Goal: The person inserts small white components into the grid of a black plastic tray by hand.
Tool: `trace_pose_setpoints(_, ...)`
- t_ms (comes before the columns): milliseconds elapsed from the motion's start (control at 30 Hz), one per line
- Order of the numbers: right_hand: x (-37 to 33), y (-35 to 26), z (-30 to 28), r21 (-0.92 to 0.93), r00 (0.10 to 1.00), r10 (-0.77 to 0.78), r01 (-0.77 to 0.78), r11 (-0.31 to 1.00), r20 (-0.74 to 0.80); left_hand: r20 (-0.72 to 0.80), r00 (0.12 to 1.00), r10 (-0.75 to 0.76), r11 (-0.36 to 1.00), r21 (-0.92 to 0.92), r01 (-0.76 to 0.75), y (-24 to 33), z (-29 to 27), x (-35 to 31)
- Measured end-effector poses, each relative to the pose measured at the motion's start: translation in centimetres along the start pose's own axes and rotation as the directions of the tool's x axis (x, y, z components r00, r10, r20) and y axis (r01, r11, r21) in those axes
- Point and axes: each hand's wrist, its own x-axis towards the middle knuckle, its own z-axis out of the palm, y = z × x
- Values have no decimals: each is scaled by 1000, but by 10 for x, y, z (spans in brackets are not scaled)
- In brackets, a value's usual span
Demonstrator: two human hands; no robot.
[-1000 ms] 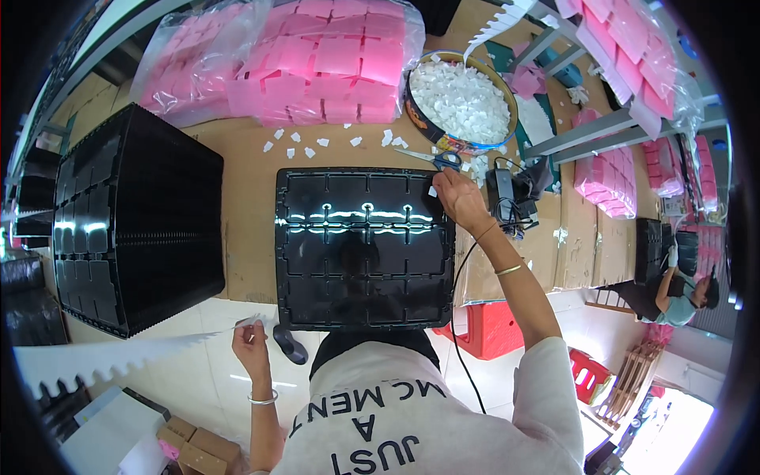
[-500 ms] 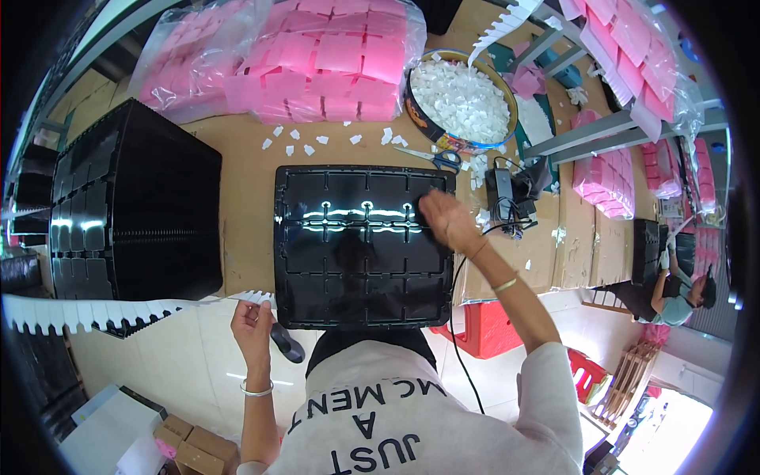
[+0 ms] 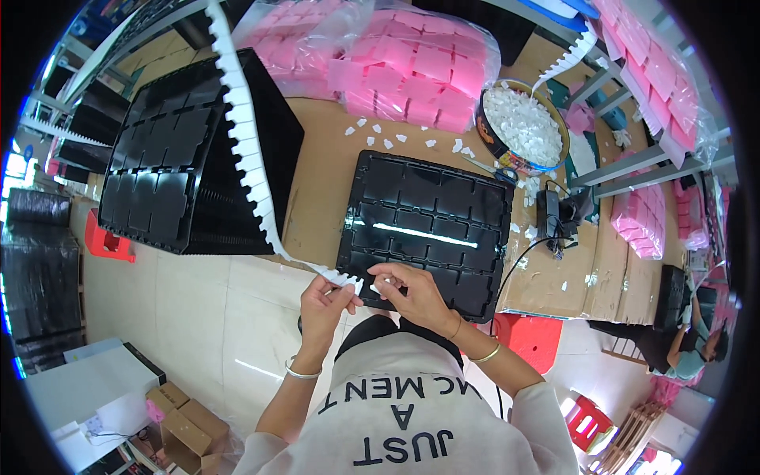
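My left hand [image 3: 323, 310] pinches the end of a long white notched strip [image 3: 252, 154], which rises past the stacked trays to the upper left. Close beside it, at the near left edge of a black plastic tray [image 3: 427, 207], my right hand [image 3: 413, 294] has thumb and forefinger closed on a small white piece [image 3: 378, 290]. The tray lies flat on the cardboard-covered table and is divided into shallow rectangular sections. A bright reflection crosses its middle.
A tall stack of black trays [image 3: 162, 150] stands at left. Bagged pink pieces [image 3: 412, 67] lie behind. A round tub [image 3: 492, 141] holds white scraps; scissors [image 3: 503, 176] and a black power adapter [image 3: 548, 210] sit near it. A co-worker [image 3: 697, 356] is at far right.
My right hand has come from the tray's far right side to its near left edge, beside my left hand. The view has turned, and the strip now rises steeply from my left hand.
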Motion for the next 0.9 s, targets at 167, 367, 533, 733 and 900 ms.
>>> trace_pose_setpoints(167,1,-8,20,-99,997,-79,81,992,26,24,999,24,996,-86,-21,-3,-10,-15)
trace_pose_setpoints(367,6,-14,33,-158,991,-131,134,978,25,55,998,25,996,-84,-20,0,-15,-18)
trace_pose_setpoints(533,18,-14,32,-172,993,-62,79,982,105,0,1000,-5,997,-76,5,3,-19,-9)
trace_pose_setpoints(733,33,-12,28,-227,983,-52,91,970,174,-67,997,-25,996,-92,19,4,-20,6)
trace_pose_setpoints(900,46,-5,28,-258,978,-96,143,956,185,-93,994,-53,995,-93,44,6,-23,16)
